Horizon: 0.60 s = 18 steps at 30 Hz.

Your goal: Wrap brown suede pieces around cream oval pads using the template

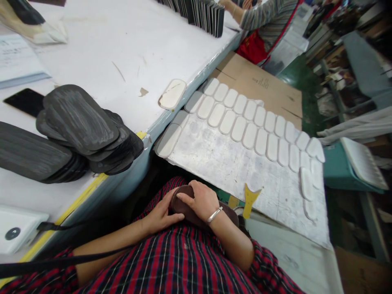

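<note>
A dark brown oblong piece (pixel 191 213) lies across my lap. My left hand (pixel 161 212) grips its left end, with the thumb on the near side. My right hand (pixel 202 201), with a silver bracelet at the wrist, is wrapped over its top. Stacks of dark grey oval pads (pixel 81 118) sit on the white table at the left. A single white oval piece (pixel 173 94) rests at the table's edge. Rows of white oval pieces (pixel 237 128) cover the far part of a board (pixel 220 159) to the right.
A yellow forked piece (pixel 251 200) lies at the board's near edge. A white device (pixel 18 228) with a black strap sits at the lower left. Beyond the table's far right corner is another person's striped sleeve (pixel 266 16). A green bin (pixel 346 167) stands at the right.
</note>
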Each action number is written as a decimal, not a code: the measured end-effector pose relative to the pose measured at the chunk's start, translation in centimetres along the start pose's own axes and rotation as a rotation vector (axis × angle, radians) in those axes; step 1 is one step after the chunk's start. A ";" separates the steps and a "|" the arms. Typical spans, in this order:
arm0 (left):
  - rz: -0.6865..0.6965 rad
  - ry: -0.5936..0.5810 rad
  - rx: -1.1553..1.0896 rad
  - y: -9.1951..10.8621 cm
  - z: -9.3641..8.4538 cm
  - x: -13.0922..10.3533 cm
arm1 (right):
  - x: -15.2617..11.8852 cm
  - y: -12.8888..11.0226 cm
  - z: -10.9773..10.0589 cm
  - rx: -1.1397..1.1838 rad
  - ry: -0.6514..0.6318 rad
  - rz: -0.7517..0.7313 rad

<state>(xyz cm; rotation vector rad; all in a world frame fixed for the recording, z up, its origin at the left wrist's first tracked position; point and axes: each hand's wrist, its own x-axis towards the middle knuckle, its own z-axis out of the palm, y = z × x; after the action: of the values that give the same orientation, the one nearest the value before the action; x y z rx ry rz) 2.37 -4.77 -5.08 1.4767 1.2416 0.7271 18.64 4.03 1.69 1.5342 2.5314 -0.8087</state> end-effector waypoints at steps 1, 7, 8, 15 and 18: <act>-0.003 -0.002 -0.004 0.1 0.0 0.0 | 0.0 0.1 0.0 0.003 0.000 0.005; -0.035 0.000 -0.038 0.6 0.0 0.1 | 0.3 0.4 0.4 -0.015 0.029 0.027; -0.058 0.006 -0.048 0.8 0.0 0.2 | 0.4 0.4 0.4 -0.024 0.033 0.030; -0.198 0.063 -0.025 2.1 -0.5 0.9 | -0.1 0.1 0.5 -0.073 0.092 0.099; -0.218 0.049 -0.040 2.1 -0.6 0.9 | -2.9 0.3 1.1 -0.115 0.255 -0.028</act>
<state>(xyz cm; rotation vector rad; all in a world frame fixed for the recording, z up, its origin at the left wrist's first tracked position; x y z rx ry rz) 2.72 -3.57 -3.06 1.2736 1.3919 0.6408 20.15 1.30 1.54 1.6626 2.7251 -0.4861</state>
